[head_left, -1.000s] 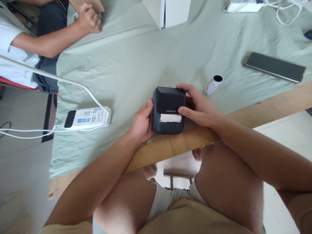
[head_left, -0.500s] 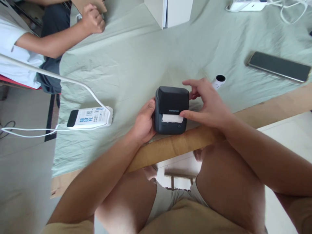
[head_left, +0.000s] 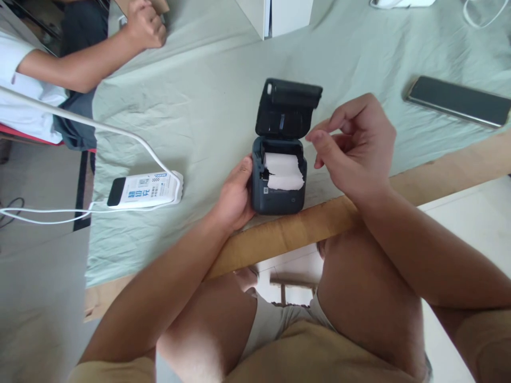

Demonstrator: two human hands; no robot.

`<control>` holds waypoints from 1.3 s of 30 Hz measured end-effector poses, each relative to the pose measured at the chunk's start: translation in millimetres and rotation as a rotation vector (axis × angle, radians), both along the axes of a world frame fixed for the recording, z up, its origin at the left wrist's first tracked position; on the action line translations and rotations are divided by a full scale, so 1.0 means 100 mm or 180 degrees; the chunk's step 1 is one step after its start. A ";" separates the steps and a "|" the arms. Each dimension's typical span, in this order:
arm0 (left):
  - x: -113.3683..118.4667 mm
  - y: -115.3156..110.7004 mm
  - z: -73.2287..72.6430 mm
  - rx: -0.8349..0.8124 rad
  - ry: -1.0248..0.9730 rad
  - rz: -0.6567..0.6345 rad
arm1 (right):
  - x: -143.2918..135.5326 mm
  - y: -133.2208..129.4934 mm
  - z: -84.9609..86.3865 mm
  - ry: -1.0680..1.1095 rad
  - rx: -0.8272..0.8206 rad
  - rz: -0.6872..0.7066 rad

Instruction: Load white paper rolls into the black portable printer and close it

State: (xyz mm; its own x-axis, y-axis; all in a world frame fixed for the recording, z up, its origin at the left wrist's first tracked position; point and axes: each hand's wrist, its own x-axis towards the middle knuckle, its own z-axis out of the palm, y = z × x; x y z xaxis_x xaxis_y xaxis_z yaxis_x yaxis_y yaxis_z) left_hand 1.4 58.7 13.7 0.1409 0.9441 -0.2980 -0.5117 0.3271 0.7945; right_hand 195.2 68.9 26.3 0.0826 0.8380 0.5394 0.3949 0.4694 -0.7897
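A small dark grey label printer stands near the table's front edge with its lid raised backward. Inside lies a roll of white label paper, its torn end hanging over the front lip. My left hand grips the printer's left side, thumb along the edge. To the right of the lid, my right hand hovers with loosely curled fingers. Its fingertips come close to the lid's lower right corner, and I see nothing held in them.
A black phone lies at the right. At the left sits a white power bank with cables. A white box stands at the back. Another person's closed hand rests at the upper left. A wooden strip edges the table.
The printer's lid has swung open, exposing the paper roll. My right hand has risen off the printer's front, its fingers curling more. My left hand keeps its hold.
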 end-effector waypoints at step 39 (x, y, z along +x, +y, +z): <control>-0.02 0.00 0.01 -0.0236 0.0151 -0.0121 | 0.72 -0.01 -0.02 -0.1438 0.0581 -0.0513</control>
